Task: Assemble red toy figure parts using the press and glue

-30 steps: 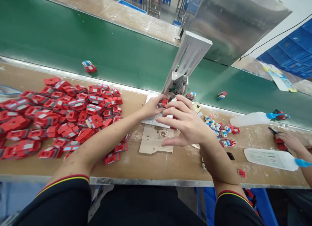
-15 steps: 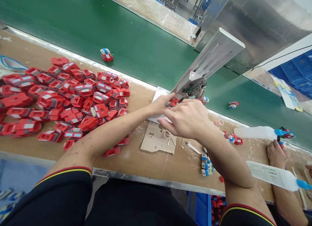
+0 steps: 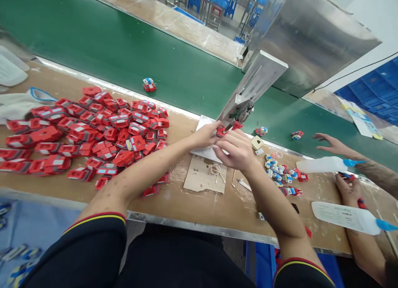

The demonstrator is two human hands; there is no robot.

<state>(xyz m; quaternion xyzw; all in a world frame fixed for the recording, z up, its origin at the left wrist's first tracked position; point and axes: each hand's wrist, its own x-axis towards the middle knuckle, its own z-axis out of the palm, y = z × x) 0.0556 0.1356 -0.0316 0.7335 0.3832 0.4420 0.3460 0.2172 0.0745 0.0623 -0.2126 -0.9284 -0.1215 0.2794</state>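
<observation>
My left hand (image 3: 207, 134) reaches to the metal base plate (image 3: 203, 121), its fingers closed on a red toy car part (image 3: 220, 131) under the press. My right hand (image 3: 236, 149) is closed beside it, fingers curled at the red lever (image 3: 238, 125) of the hand press (image 3: 242, 107); the grip is partly hidden. A slotted metal upright (image 3: 258, 78) rises behind the press. Below the plate lies a torn piece of cardboard (image 3: 202, 180) with a ring and thin sticks on it.
A heap of red car parts (image 3: 105, 130) spreads on the left. Small blue-and-white parts (image 3: 275, 170) and two white squeeze bottles (image 3: 323, 164) are at right. Another person's hands (image 3: 334, 146) work there. A green conveyor belt (image 3: 186, 72) carries assembled pieces behind a cutter (image 3: 244, 184).
My right hand has drawn lower and curled in, uncovering the red lever and clamp. My left hand stays at the plate. A co-worker's second hand has appeared over the belt.
</observation>
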